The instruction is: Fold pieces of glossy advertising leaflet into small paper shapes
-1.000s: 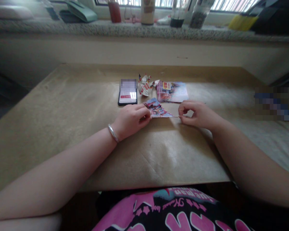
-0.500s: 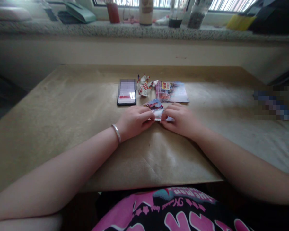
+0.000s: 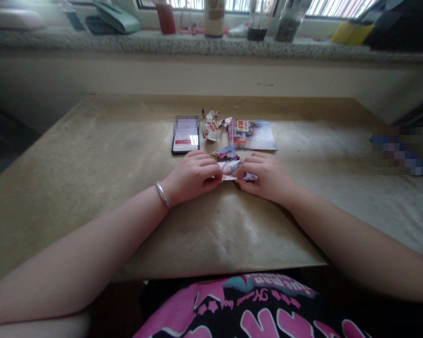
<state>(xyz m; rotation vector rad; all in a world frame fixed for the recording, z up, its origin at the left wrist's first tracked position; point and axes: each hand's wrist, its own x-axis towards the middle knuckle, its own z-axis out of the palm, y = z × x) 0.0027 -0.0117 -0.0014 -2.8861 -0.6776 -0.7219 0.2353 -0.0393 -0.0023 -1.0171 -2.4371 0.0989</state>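
A printed sheet of paper (image 3: 230, 167), folded and colourful, lies on the table between my two hands. My left hand (image 3: 197, 173) has its thumb and fingers pinched on the paper's left side, and a silver bangle circles that wrist. On the opposite side, my right hand (image 3: 262, 173) pinches the paper's right part between curled fingers and thumb. The fingers cover both ends of the sheet. Just beyond stand a crumpled paper shape (image 3: 210, 126) with red lettering and a flat stack of printed leaflets (image 3: 257, 135) bearing a yellow price label.
A smartphone (image 3: 186, 136) with its screen lit lies left of the crumpled paper. The table (image 3: 102, 155) has a tan cover. Far right is a blurred dark blue object (image 3: 402, 152). Jars and bottles line the stone windowsill (image 3: 183, 47) behind.
My left hand has shifted slightly left and turned a little. More of the paper's printed face and near edge shows between the hands. My right hand has hardly moved.
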